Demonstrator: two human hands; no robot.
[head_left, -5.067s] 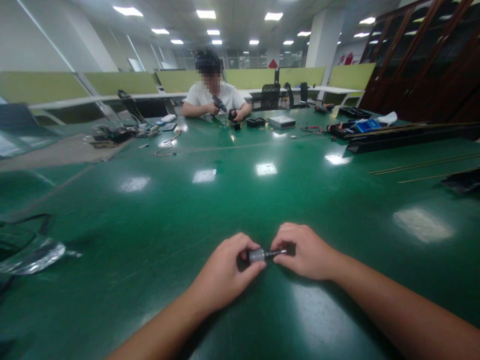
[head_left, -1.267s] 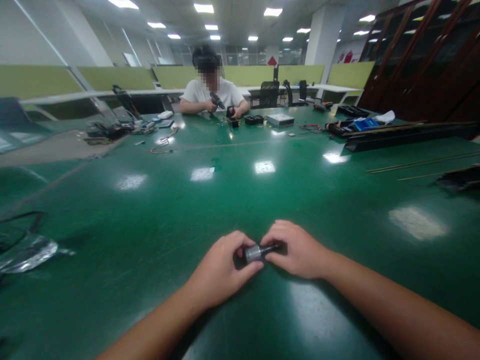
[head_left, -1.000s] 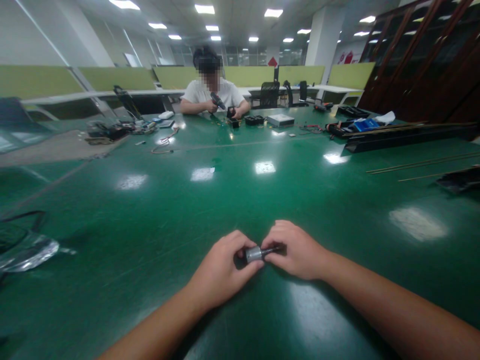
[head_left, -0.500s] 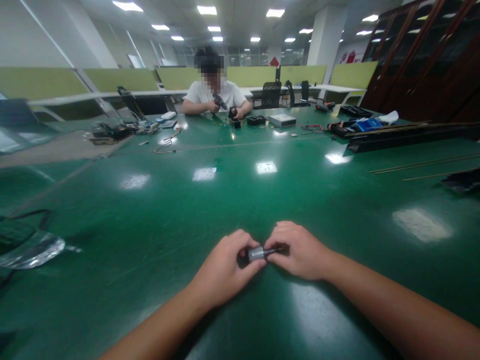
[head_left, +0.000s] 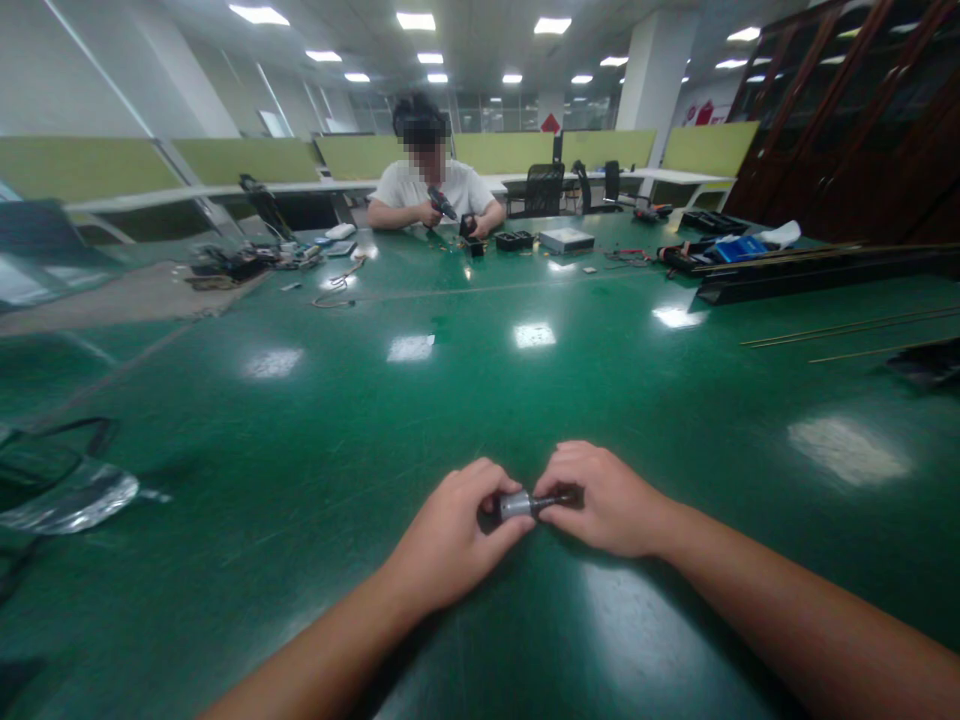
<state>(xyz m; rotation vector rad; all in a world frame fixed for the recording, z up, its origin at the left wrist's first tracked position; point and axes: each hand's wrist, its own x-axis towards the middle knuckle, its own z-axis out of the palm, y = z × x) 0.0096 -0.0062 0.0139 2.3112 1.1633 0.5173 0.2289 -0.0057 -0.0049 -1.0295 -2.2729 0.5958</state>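
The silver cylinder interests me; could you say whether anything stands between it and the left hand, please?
Nothing visible does: the left hand grips the silver cylinder directly; the right hand holds the dark shaft beside it.

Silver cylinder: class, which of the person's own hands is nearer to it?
Left. The left hand grips the silver cylinder; the right hand is just right of it, at the thin dark shaft.

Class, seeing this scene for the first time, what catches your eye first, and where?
Low in the middle, the left hand grips a silver cylinder, and the right hand pinches the dark shaft at its right end. A glossy green table spreads around them. At its far side, a person in white holds a drill-like tool.
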